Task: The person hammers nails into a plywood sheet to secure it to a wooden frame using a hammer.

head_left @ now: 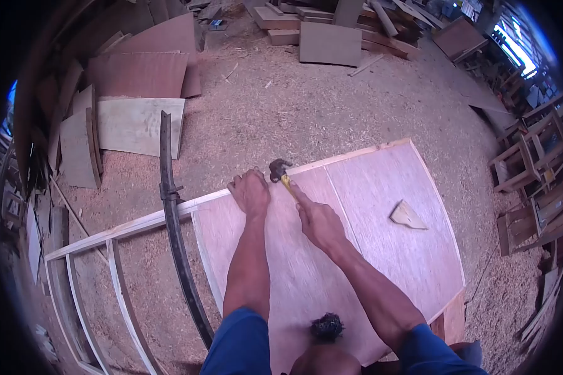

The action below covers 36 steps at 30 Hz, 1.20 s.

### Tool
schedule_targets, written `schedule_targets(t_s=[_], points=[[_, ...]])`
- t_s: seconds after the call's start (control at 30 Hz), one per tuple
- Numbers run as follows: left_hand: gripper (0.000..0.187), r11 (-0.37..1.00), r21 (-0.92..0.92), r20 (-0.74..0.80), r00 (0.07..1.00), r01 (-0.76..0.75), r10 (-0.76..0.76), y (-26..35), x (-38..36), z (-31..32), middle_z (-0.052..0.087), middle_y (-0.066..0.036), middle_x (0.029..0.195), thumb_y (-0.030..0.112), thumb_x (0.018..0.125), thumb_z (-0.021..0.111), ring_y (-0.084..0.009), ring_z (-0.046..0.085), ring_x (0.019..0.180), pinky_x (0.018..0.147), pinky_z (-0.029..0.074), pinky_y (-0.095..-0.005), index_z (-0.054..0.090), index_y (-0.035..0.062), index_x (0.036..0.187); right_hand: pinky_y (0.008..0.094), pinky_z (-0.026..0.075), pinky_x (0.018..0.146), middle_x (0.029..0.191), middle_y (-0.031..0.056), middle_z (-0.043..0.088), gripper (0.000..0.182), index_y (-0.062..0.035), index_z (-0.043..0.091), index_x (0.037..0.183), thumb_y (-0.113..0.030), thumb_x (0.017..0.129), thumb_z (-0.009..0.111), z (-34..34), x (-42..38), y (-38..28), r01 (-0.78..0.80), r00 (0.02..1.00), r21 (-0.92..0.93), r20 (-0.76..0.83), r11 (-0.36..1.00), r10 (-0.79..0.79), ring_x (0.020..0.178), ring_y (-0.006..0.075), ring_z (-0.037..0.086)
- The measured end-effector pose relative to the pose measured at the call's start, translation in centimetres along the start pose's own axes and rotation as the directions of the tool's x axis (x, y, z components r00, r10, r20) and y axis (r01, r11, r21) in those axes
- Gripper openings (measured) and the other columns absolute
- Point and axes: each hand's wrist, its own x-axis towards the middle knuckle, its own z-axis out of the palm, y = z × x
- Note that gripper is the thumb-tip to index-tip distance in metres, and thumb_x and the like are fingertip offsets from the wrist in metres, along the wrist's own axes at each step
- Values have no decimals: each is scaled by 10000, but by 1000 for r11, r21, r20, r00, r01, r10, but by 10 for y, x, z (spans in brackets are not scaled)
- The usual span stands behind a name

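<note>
My right hand (322, 223) is wrapped around the yellow handle of a claw hammer (280, 170). The dark hammer head is over the far edge of a wooden frame (363, 152), just right of my left hand. My left hand (251, 195) rests at that same edge with its fingers curled in; whatever they pinch, if anything, is hidden. Under both arms lies a pale plywood panel (300, 250) covering the right part of the frame. On the panel, to the right, sits a small offcut of wood (408, 215).
A long dark metal bar clamp (180, 250) crosses the frame left of the panel. Bare slats (128, 306) span its left end. Plywood sheets (141, 122) lie at the back left, stacked boards (331, 40) at the back, wooden frames (532, 156) at the right. Shavings cover the floor.
</note>
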Motion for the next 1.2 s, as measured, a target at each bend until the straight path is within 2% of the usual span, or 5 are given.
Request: schedule_targets(t_s=[0.23,0.43,0.67,0.77,1.2], points=[[399,999,-14,23,999,45,-45,-5,-4,3,826,-156,1023,275,1150,525,-341,720,1087,1046,438,-519,841,68,1021,584,592,809,1001,273,770,701,-304,436,1738,-99,1096,628,8,7,4,-68,993,-100,92,993,77,887,479,760],[385,998,27,41,998,50,-51,-2,-5,2,828,-148,1046,287,1145,531,-339,710,1115,1045,433,-518,834,76,1039,608,598,744,905,219,757,710,-377,378,1756,-179,1115,612,17,-11,14,277,899,76,-371,958,-231,776,458,747],[294,1000,-17,34,999,11,-10,-9,-10,1,813,-165,1103,296,1099,629,-363,684,1192,1139,421,-505,820,73,1077,614,599,745,873,254,744,696,-344,312,1779,-215,1144,564,7,-2,40,4,999,-199,38,980,4,780,472,744],[250,937,-211,-365,912,-279,189,-1,-38,-12,793,-134,1205,274,1068,684,-376,659,1242,1173,417,-510,813,66,1119,612,590,764,912,262,768,717,-329,321,1775,-174,1127,584,9,-50,64,-43,998,-71,-45,997,40,814,476,752],[272,767,-639,526,760,56,383,5,-347,-178,762,-42,1204,167,867,879,-307,618,1254,1133,420,-482,840,122,1132,593,608,785,926,232,753,666,-289,394,1744,-178,1120,600,9,-80,68,-59,996,-60,-72,997,54,840,450,753]])
